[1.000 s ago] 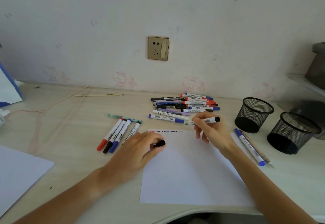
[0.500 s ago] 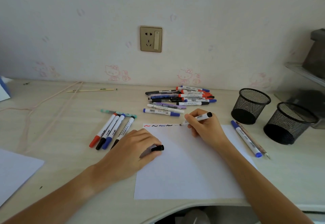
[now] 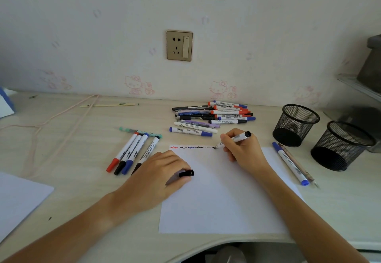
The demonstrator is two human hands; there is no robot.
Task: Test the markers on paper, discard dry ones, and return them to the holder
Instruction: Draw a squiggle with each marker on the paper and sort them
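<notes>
A white sheet of paper (image 3: 222, 201) lies on the desk with several short scribbles (image 3: 190, 147) along its top edge. My right hand (image 3: 243, 149) grips a black-ended marker (image 3: 237, 138), its tip touching the paper at the end of that row. My left hand (image 3: 160, 176) rests on the paper's left edge and holds a black cap (image 3: 186, 173). A pile of markers (image 3: 214, 116) sits behind the paper. Several capped markers (image 3: 132, 151) lie in a row to the left. Two black mesh holders (image 3: 295, 124) (image 3: 340, 145) stand at the right.
A blue marker (image 3: 289, 162) and a thin pen (image 3: 299, 164) lie between the paper and the holders. Another white sheet (image 3: 18, 198) lies at the far left. A pink cord (image 3: 49, 118) and a thin stick (image 3: 107, 104) lie near the wall.
My right hand has lowered the marker tip onto the paper's top edge and made a mark after the row of scribbles. My left hand stays on the paper with the cap.
</notes>
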